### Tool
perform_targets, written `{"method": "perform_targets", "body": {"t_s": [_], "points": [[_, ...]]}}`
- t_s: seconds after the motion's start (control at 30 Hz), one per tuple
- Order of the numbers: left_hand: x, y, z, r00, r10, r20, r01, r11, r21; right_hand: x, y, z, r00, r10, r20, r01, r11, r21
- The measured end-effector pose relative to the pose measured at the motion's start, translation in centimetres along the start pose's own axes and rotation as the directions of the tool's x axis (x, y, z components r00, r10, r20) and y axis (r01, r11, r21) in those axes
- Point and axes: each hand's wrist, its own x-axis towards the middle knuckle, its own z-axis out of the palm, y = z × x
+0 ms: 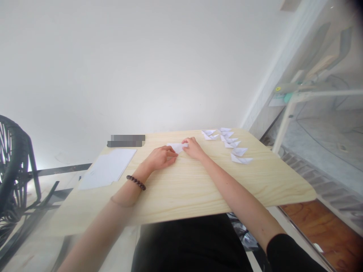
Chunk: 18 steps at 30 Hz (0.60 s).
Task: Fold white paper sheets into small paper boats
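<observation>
A small piece of white paper (pixel 177 147) lies on the light wooden table (pixel 198 189), partly folded. My left hand (pixel 161 156) presses on its left end with curled fingers, a dark bead bracelet on that wrist. My right hand (pixel 193 147) pinches the paper's right end with closed fingers. Both hands meet over the paper near the table's far middle.
Several folded white paper shapes (pixel 231 143) lie in rows at the far right of the table. A stack of white sheets (pixel 109 168) rests at the left. A dark flat object (pixel 126 141) lies at the far edge. A black wicker chair (pixel 14 170) stands left.
</observation>
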Motion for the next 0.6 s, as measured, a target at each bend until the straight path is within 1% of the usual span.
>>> {"method": "perform_targets", "body": {"t_s": [0.17, 0.43, 0.6], "points": [[-0.05, -0.01, 0.04, 1.000, 0.011, 0.000, -0.011, 1.000, -0.005, 0.02, 0.22, -0.13, 1.000, -0.027, -0.005, 0.027, 1.000, 0.002], [-0.12, 0.05, 0.04, 1.000, -0.001, 0.007, 0.001, 1.000, -0.006, -0.77, -0.66, -0.33, 0.996, -0.089, 0.032, 0.092, 0.990, -0.104], [0.08, 0.03, 0.10, 1.000, -0.003, 0.004, 0.003, 1.000, -0.013, -0.20, -0.07, -0.32, 0.999, -0.041, 0.031, 0.041, 0.999, 0.013]]}}
